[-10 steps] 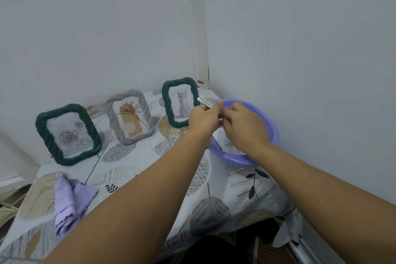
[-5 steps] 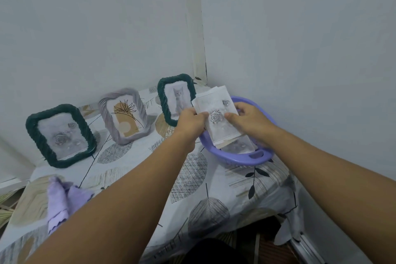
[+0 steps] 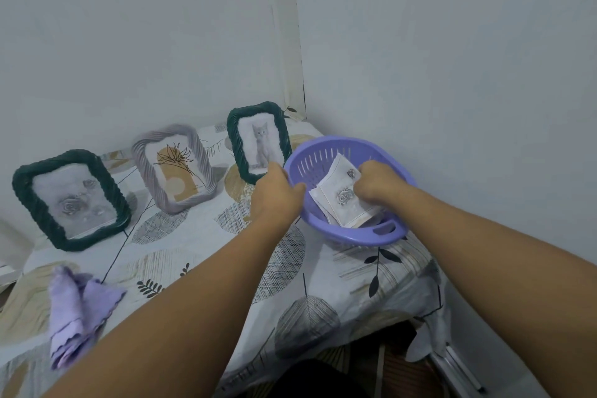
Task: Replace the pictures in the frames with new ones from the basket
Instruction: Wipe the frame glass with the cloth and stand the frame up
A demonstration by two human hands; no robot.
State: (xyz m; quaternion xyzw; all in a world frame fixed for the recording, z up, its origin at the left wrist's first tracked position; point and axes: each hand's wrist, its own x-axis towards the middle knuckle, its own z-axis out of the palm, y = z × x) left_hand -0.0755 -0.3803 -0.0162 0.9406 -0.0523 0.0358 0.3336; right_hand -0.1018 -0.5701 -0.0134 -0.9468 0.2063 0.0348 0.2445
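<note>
1. Nearest, left of the basket and well apart from it, a purple cloth lies crumpled on the desk, which has a leaf-print cover.
2. The basket is purple with slots in its wall. It sits at the right of the desk, near the wall corner.
3. The new pictures lie as a small stack inside the basket. The top one shows grey roses. The long side of the stack runs from the basket's near right to its far left.
4. The right hand is in the basket, fingers curled down onto the right edge of the stack. It seems to pinch the top sheet, but I cannot tell for sure.
5. The left hand rests at the basket's left rim, just beside the stack. Its fingers are curled, and I cannot tell if they hold anything.
6. The right hand is nearer to the pictures, so I think it lifts one.
7. Left of the basket and farther back stand three frames: a green cat frame just beside the basket, a grey plant frame, then a green rose frame, farthest left.
8. I see no writing or labels anywhere.
</note>
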